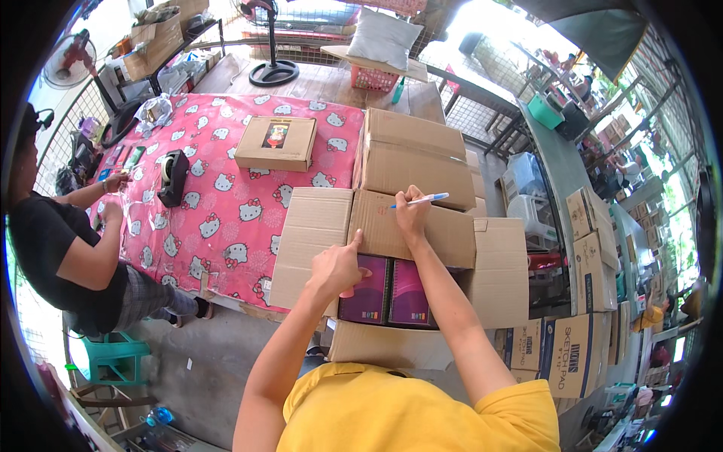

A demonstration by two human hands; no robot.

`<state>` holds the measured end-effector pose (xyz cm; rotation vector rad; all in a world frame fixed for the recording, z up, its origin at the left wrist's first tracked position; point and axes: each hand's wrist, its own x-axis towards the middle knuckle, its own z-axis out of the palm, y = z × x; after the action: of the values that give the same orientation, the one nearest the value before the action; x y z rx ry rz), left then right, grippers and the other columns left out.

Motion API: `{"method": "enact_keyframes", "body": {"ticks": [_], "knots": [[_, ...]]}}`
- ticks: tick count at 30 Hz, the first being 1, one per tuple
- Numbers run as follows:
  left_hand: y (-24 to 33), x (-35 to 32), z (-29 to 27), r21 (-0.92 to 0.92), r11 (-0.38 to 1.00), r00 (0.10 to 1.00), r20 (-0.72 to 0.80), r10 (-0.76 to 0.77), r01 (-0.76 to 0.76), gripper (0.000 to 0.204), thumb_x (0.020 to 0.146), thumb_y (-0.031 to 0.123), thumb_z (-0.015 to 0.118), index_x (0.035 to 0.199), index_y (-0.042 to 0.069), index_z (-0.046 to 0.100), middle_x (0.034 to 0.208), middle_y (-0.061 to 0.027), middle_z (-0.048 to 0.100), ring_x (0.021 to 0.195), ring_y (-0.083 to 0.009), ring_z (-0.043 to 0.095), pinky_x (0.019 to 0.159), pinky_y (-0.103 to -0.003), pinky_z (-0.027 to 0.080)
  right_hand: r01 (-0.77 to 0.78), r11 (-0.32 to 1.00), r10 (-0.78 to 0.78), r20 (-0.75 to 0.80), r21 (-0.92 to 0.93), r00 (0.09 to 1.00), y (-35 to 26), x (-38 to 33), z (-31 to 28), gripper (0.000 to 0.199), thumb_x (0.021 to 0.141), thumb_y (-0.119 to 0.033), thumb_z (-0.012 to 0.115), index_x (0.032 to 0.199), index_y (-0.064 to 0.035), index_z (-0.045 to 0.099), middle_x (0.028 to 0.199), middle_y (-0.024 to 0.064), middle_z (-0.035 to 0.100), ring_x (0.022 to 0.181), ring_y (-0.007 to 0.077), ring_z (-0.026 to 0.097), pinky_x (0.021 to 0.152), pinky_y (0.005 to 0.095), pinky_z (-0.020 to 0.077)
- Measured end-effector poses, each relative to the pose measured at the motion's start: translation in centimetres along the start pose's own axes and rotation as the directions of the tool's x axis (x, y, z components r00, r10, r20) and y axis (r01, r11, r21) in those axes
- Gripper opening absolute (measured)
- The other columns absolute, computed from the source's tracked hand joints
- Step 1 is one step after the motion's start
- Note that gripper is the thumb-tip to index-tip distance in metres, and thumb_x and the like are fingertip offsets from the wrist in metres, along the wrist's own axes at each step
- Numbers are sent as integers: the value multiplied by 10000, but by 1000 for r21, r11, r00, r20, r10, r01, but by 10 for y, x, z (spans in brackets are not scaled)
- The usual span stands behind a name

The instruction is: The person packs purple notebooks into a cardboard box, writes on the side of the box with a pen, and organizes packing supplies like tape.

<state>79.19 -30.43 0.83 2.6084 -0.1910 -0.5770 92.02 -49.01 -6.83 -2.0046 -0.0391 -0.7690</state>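
An open cardboard box [493, 297] stands in front of me with its flaps folded out, and notebooks with purple covers [364, 294] lie inside in two stacks. My right hand [411, 216] is closed around a white and blue pen [431, 200], above the far cardboard flap [444, 230]. Small reddish marks show on that flap near the pen's tip. At the flap's left corner is my left hand [337, 267], its index finger stretched out against the cardboard and its thumb apart over the notebooks. A small pinkish patch below that hand is unclear.
Behind the open box sits a large closed carton [414, 151]. A smaller carton [277, 143] and a black tape dispenser [173, 178] rest on the pink patterned table cover [248, 215]. At left, another person [68, 241] works at the table. More cartons [576, 354] stand at right.
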Motion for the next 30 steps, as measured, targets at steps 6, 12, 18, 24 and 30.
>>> {"method": "enact_keyframes", "body": {"ticks": [6,12,18,24,30], "knots": [[-1,0,0,-10,1000,1000,1,0,0,881,783,413,737,1498,140,300,746,-114,707,925,-311,668,809,-410,509,17,1000,-17,17,-25,1000,-5,-1,0,308,761,-60,594,594,-27,337,493,108,341,458,197,339,466,391,303],[-3,2,3,-30,999,1000,-4,16,-16,892,774,412,742,1495,123,303,749,-117,709,925,-313,668,807,-405,510,9,999,-8,27,-51,1000,-3,0,0,299,754,-53,588,594,-26,337,497,122,350,454,209,344,464,397,303],[-4,1,2,-29,999,1000,-7,16,-16,886,776,410,740,1492,118,307,720,-118,702,909,-308,673,803,-401,511,37,996,-37,5,-87,999,-4,-1,1,293,741,-48,580,595,-27,327,497,127,342,448,224,329,463,407,298],[-4,1,4,-20,999,999,-30,35,-36,878,779,404,738,1488,108,314,685,-107,695,881,-305,675,787,-397,514,8,997,-5,34,-82,999,2,-1,0,282,724,-40,575,592,-31,327,496,124,341,445,232,332,463,405,299],[-4,2,2,-24,999,1000,-5,31,-31,881,786,392,733,1490,90,299,662,-92,692,878,-293,676,786,-381,514,-14,999,13,-21,-52,1000,4,0,-1,277,718,-42,576,591,-33,331,497,121,338,446,232,322,461,404,299]]}}
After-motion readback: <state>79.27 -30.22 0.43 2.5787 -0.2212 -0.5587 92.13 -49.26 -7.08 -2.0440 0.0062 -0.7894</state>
